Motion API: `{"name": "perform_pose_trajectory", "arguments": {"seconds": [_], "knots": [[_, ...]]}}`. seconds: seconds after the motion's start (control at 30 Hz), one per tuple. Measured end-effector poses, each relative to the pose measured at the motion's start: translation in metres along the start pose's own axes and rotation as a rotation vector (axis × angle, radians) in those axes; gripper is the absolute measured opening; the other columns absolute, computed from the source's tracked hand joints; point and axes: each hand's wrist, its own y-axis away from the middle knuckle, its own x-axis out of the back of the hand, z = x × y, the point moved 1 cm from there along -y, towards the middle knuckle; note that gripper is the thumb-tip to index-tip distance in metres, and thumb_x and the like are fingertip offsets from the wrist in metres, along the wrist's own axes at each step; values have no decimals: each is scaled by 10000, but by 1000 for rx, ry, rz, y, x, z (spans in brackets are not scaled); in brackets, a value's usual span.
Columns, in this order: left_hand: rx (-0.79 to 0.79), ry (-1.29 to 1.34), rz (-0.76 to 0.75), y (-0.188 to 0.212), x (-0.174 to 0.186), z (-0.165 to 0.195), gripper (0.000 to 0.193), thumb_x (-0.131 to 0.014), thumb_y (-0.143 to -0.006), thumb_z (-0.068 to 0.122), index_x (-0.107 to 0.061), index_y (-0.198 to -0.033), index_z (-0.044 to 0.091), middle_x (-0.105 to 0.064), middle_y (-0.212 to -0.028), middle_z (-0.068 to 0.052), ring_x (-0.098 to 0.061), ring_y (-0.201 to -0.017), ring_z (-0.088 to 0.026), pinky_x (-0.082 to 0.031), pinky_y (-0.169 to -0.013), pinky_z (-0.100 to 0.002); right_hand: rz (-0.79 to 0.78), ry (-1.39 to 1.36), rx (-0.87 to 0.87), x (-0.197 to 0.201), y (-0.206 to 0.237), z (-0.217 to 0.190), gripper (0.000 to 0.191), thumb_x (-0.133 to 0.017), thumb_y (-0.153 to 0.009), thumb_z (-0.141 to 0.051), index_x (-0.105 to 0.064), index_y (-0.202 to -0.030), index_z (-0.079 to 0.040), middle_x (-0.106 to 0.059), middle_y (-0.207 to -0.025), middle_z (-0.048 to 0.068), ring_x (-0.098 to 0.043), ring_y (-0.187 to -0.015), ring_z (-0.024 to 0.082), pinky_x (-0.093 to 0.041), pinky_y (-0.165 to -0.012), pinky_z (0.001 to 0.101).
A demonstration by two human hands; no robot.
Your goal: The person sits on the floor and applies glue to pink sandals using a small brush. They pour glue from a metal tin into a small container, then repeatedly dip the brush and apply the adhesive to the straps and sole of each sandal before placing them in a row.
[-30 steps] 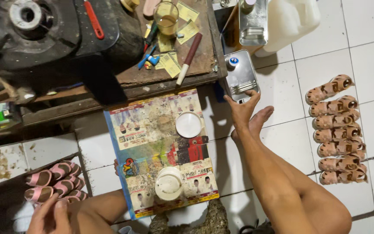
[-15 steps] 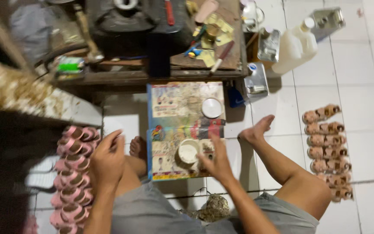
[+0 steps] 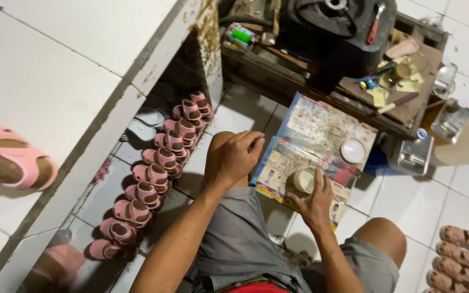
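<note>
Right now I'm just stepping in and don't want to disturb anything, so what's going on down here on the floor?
A person sits on the white tiled floor. Their right hand rests by a small white cup on a colourful printed sheet; a white lid lies further up it. Their left hand rests on their knee. A row of small pink sandals lines the floor to the left; a low cluttered wooden bench stands ahead.

pink sandals (image 3: 158,163) with brown insoles, white tub (image 3: 303,180), multicoloured printed poster (image 3: 321,135), grey shorts (image 3: 240,244).
</note>
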Motion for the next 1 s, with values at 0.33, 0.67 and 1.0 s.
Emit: {"name": "perform_pose_trajectory", "arguments": {"seconds": [0.33, 0.67, 1.0], "knots": [[508, -34, -299, 18, -84, -41, 406, -756, -840, 239, -667, -1203, 83, -744, -962, -124, -717, -934, -303, -551, -820, -425, 100, -471, -593, 12, -8, 105, 521, -528, -1117, -367, -521, -1302, 120, -614, -1262, 296, -563, -1178, 401, -458, -1114, 423], [597, 232, -559, -3, -119, -27, 452, -752, -881, 205, -643, -1309, 111, -748, -927, -90, -663, -794, -149, -554, -701, -327, 119, -655, -760, 28, -9, 112, 609, -493, -1056, -316, -319, -1505, 57, -578, -1356, 303, -560, -1235, 386, -444, -1034, 458], [308, -143, -477, 16, -87, 1, 367, -772, -855, 160, -740, -1219, 123, -776, -808, -88, -691, -717, -152, -533, -737, -320, 309, -58, -385, 44, 34, 102, 716, -692, -990, -363, -412, -1505, 49, -580, -1378, 289, -543, -1301, 435, -407, -1112, 488]]}}
